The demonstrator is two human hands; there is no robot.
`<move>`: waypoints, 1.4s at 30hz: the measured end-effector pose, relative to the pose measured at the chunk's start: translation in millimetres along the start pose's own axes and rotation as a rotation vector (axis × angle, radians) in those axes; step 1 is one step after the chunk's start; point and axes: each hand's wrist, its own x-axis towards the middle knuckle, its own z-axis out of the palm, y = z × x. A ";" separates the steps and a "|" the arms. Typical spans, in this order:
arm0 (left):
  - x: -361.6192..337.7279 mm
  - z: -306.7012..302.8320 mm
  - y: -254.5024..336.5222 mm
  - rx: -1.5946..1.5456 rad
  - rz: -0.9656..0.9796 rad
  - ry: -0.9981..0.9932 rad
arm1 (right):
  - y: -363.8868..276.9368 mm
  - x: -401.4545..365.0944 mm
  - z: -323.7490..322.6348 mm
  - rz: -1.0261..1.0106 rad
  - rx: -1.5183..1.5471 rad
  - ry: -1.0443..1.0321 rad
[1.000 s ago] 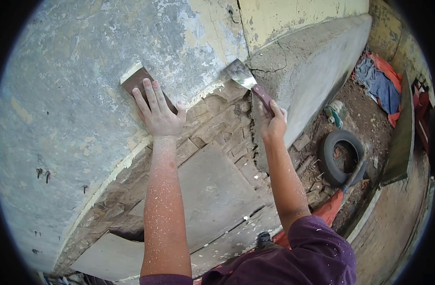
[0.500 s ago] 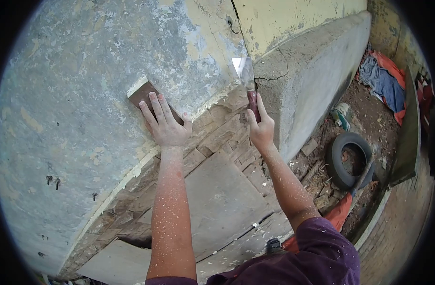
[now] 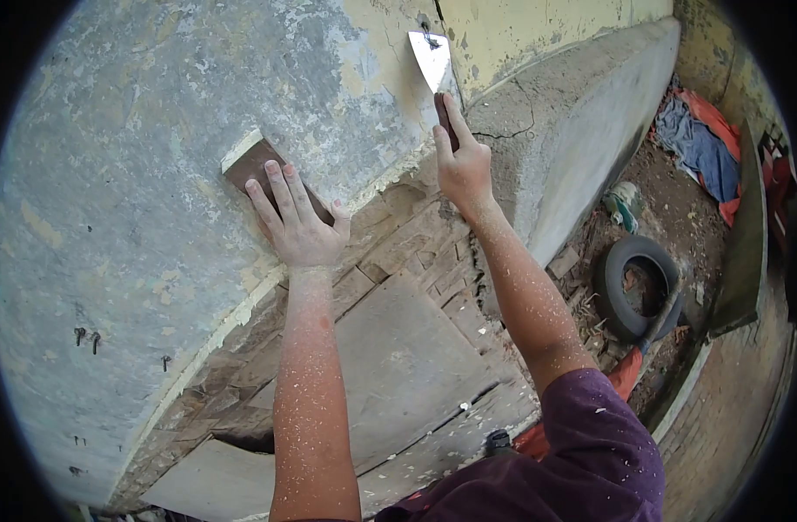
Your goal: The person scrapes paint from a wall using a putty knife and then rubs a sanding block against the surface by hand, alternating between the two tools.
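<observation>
A brown rectangular block (image 3: 257, 165) with a pale edge lies against the mottled grey-blue wall (image 3: 155, 174). My left hand (image 3: 307, 228) rests on it with fingers stretched over its face, holding it to the wall. To the right, my right hand (image 3: 465, 170) is wrapped round the dark handle of a scraper (image 3: 432, 63). The scraper's wide metal blade points up, over the wall near a small dark hook or wire and the vertical crack. White flecks and dust cover both forearms.
Below the wall's broken edge are exposed bricks (image 3: 407, 248) and a grey slab (image 3: 407, 357). A cracked concrete ledge (image 3: 538, 130) juts out at the right. Beyond it lie a tire (image 3: 620, 287), a blue cloth (image 3: 699, 148), a leaning board (image 3: 742, 252) and rubble.
My right hand has moved up and slightly left with the scraper, whose blade is now higher on the wall. My left hand and the block have shifted slightly up and left in view.
</observation>
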 end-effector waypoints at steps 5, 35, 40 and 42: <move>-0.1 -0.4 -0.3 -0.004 0.007 0.021 | 51.9 -28.0 18.9 -0.311 -0.017 0.146; -0.9 0.7 -2.3 -0.030 -0.019 0.018 | 15.7 1.6 -0.8 -0.467 -0.137 0.041; -1.0 -0.2 -0.4 0.011 0.001 0.018 | -67.4 51.3 -10.1 -0.414 -0.113 0.033; -2.9 -0.6 -0.4 0.016 0.004 0.026 | -86.4 69.3 -14.1 -0.435 -0.122 0.065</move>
